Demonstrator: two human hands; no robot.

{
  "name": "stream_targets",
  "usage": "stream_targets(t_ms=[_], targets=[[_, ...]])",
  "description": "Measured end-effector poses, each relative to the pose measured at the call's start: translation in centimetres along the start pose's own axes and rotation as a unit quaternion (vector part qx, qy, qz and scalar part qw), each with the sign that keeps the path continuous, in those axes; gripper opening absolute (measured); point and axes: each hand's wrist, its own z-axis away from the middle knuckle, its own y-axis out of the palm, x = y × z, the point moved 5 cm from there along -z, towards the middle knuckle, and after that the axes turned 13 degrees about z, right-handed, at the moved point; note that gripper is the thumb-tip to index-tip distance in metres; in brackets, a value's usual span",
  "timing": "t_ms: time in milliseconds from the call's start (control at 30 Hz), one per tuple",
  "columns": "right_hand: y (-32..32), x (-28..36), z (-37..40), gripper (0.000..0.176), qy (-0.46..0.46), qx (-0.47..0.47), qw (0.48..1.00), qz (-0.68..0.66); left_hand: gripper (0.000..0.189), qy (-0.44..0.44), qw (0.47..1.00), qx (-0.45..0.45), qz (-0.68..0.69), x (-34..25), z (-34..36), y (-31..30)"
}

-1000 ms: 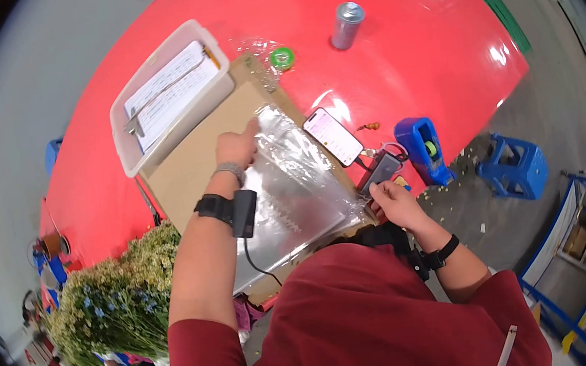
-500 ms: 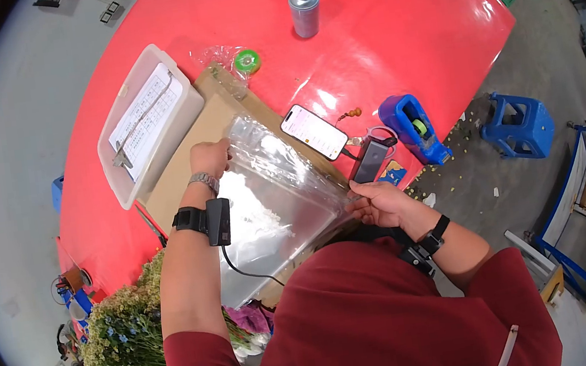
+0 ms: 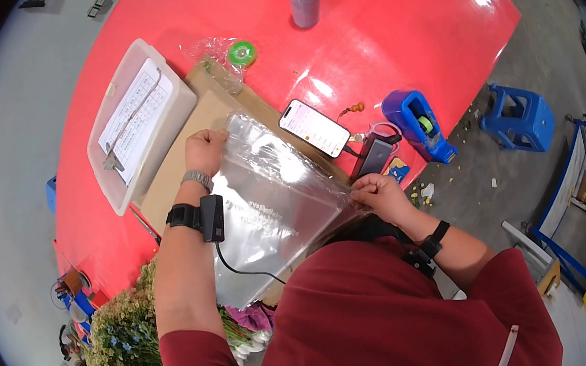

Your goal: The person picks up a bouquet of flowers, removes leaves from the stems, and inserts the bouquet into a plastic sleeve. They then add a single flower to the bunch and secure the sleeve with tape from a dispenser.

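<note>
A stack of clear plastic sheets (image 3: pixel 265 194) lies on brown cardboard (image 3: pixel 178 171) at the table's near edge. My left hand (image 3: pixel 205 152) pinches the upper left corner of the sheets. At their right corner, my right hand (image 3: pixel 381 198) is closed on the plastic edge, thumb against fingers. Just beyond the sheets rests a lit phone (image 3: pixel 314 128). A dark power bank (image 3: pixel 375 154) joined to it by a cable sits above my right hand, beside scissors (image 3: pixel 390 131) with pink handles.
A white bin (image 3: pixel 184 103) with printed papers stands left. Blue tape dispenser (image 3: pixel 419 127), green tape roll (image 3: pixel 242 54) and spray can (image 3: pixel 305 2) are on the red table (image 3: pixel 377 33). Flowers (image 3: pixel 125 339) lie lower left; a blue stool (image 3: pixel 517 117) stands right.
My left hand has moved slightly left and up with the plastic corner. My right hand has shifted a little right, and its fingers are now more curled. The view has shifted slightly.
</note>
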Motion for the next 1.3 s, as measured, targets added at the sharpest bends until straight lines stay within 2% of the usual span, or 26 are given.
stream_targets(t_ms=[67, 100, 167, 200, 267, 300, 367, 400, 467, 600, 667, 700, 733, 767, 800, 867, 900, 933, 1000, 1033, 1067, 1100, 1133, 1200, 1267, 1300], targets=[[-0.4, 0.3, -0.4, 0.009, -0.074, -0.015, 0.989, 0.130, 0.033, 0.006, 0.999, 0.038, -0.003, 0.3, -0.3, 0.1], [-0.3, 0.7, -0.1, 0.009, -0.071, -0.014, 0.989, 0.129, 0.033, 0.003, 0.999, 0.039, -0.003, 0.6, -0.5, -0.1], [-0.4, 1.8, 0.4, 0.017, -0.075, -0.062, 0.956, 0.275, 0.033, 0.011, 0.997, 0.071, -0.034, 1.1, -1.0, -0.1], [-0.2, 1.8, 0.4, 0.017, -0.074, -0.060, 0.957, 0.275, 0.033, 0.009, 0.997, 0.071, -0.034, 0.8, -0.8, 0.0], [-0.1, 2.2, 0.2, 0.021, -0.109, -0.103, 0.919, 0.365, 0.035, 0.077, 0.981, 0.017, -0.175, -0.4, -0.3, 0.3], [0.0, 2.1, 0.0, 0.021, -0.107, -0.102, 0.919, 0.365, 0.035, 0.076, 0.981, 0.018, -0.175, -1.1, 0.2, 0.9], [0.2, 2.1, -0.5, 0.023, -0.117, -0.115, 0.907, 0.389, 0.035, 0.078, 0.945, -0.042, -0.315, -3.1, 1.4, 1.3], [0.3, 2.2, -0.6, 0.023, -0.118, -0.115, 0.906, 0.389, 0.035, 0.078, 0.945, -0.043, -0.314, -4.0, 1.8, 1.3], [0.4, 2.4, -0.7, 0.023, -0.112, -0.121, 0.893, 0.420, 0.032, 0.001, 0.937, -0.088, -0.338, -4.9, 2.2, 0.3], [0.5, 4.6, 0.3, 0.021, -0.061, -0.089, 0.863, 0.494, 0.029, 0.010, 0.947, -0.119, -0.297, -2.3, 2.6, -1.5], [0.6, 5.9, 1.1, 0.015, -0.114, -0.084, 0.816, 0.560, 0.023, 0.219, 0.938, -0.158, -0.215, -3.6, 5.7, -1.2], [0.9, 6.8, 1.6, 0.015, -0.118, -0.081, 0.816, 0.561, 0.020, 0.299, 0.923, -0.127, -0.205, -4.4, 8.0, -0.2], [1.7, 9.3, 2.7, 0.018, -0.241, -0.143, 0.774, 0.568, 0.019, 0.377, 0.901, -0.096, -0.193, -5.2, 10.5, 1.1], [2.5, 11.1, 3.7, 0.022, -0.361, -0.202, 0.716, 0.563, 0.017, 0.410, 0.888, -0.020, -0.209, -5.5, 12.7, 3.1], [3.1, 11.4, 3.4, 0.022, -0.367, -0.197, 0.713, 0.564, 0.016, 0.438, 0.869, 0.054, -0.223, -5.7, 14.8, 5.1], [5.0, 11.8, 2.3, 0.028, -0.421, -0.064, 0.795, 0.432, 0.022, 0.452, 0.862, 0.061, -0.220, -6.0, 17.4, 7.5], [6.0, 11.0, 0.9, 0.032, -0.376, 0.012, 0.839, 0.393, 0.022, 0.455, 0.861, 0.048, -0.221, -5.3, 17.9, 7.1], [7.1, 11.1, 0.0, 0.032, -0.387, 0.016, 0.832, 0.397, 0.018, 0.450, 0.856, 0.071, -0.245, -4.3, 18.2, 7.3], [8.8, 9.8, -2.7, 0.035, -0.256, 0.079, 0.881, 0.389, 0.014, 0.447, 0.849, 0.077, -0.270, -3.2, 18.0, 7.2], [9.2, 9.2, -3.5, 0.035, -0.266, 0.085, 0.874, 0.397, 0.012, 0.418, 0.844, 0.098, -0.322, -2.8, 17.9, 7.3], [9.2, 8.4, -4.8, 0.035, -0.241, 0.087, 0.899, 0.354, 0.010, 0.387, 0.836, 0.116, -0.372, -2.2, 17.7, 7.5], [9.3, 8.1, -5.8, 0.035, -0.215, 0.090, 0.920, 0.314, 0.009, 0.402, 0.834, 0.093, -0.367, -1.9, 17.8, 7.5], [9.7, 8.5, -5.9, 0.035, -0.226, 0.099, 0.912, 0.328, 0.009, 0.401, 0.837, 0.072, -0.364, -1.9, 18.1, 7.8], [9.6, 8.3, -6.2, 0.036, -0.152, 0.086, 0.938, 0.299, 0.008, 0.396, 0.882, -0.076, -0.243, -2.1, 19.4, 7.3], [9.9, 8.2, -6.5, 0.035, -0.169, 0.095, 0.926, 0.325, 0.009, 0.394, 0.885, -0.105, -0.223, -0.2, 19.4, 7.1], [9.8, 8.2, -6.4, 0.035, -0.171, 0.088, 0.924, 0.330, 0.009, 0.376, 0.894, -0.035, -0.240, 0.7, 19.1, 7.5]])
